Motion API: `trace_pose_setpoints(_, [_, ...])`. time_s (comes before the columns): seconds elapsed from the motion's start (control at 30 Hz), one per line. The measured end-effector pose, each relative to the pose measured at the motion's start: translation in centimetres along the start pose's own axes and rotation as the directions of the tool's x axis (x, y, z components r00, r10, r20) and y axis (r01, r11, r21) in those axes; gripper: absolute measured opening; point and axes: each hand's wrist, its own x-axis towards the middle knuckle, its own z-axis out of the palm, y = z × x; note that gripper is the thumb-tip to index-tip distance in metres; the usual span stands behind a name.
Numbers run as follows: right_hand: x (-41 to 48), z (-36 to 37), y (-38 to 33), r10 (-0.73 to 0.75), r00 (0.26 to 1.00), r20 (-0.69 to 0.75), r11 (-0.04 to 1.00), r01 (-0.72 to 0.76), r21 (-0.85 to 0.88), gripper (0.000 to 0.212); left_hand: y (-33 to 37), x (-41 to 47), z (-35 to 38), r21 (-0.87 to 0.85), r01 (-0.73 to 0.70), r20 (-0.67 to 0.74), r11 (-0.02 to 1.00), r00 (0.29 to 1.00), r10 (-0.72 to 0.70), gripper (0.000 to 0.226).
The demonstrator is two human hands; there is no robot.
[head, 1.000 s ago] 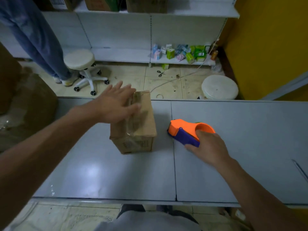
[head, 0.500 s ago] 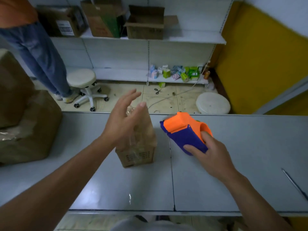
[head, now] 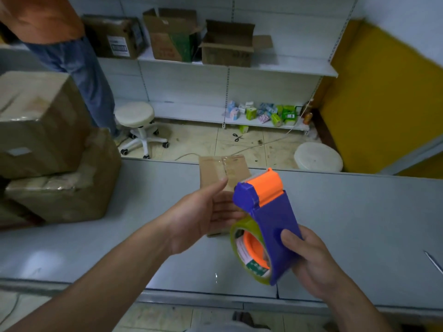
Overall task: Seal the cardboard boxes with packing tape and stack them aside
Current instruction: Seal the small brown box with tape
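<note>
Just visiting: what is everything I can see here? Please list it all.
small box: one, brown, on the table behind the hands
tape dispenser: one, blue and orange, in the right hand
tape roll: one, clear, in the dispenser
large boxes: two, brown, stacked at table's left
table: one, grey, foreground
shelf boxes: three, brown, upper shelf
packets: many, mixed colours, lower shelf
stool: one, white, on the floor
round seat: one, white, floor at right
scissors: one pair, dark, on the floor
other person: one, blue trousers, top left
left hand: one, open, beside the dispenser
right hand: one, gripping the dispenser
</note>
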Motion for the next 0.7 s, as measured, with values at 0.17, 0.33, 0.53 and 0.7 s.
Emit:
trace_pose_setpoints(0.17, [-0.4,1.7,1.5,0.094,0.995,-0.027,0.992,-0.092,0.084,0.068,-1.8,-2.0,-1.7,-0.045,-0.053,0.065,0.998,0.996,0.056,0.035])
trace_pose_setpoints(0.33, [-0.9,2.6,2.8,0.179,0.982,-0.052,0.969,-0.167,0.183,0.072,-2.9,-3.4,-2.4,0.082,-0.127,0.174,0.989,0.978,0.111,0.034])
trace_pose_setpoints(0.53, [-0.4,3.9,2.9,0.198,0.98,-0.003,0.962,-0.193,0.194,0.074,-3.2,-3.2,-1.8,0.175,-0.153,0.06,0.972,0.988,0.145,0.023])
trace_pose_setpoints(0.7, [0.6,3.6,2.6,0.206,0.978,0.02,0.975,-0.207,0.079,0.074,-3.2,-2.1,-1.3,0.264,-0.21,-0.139,0.941,0.958,0.253,0.01])
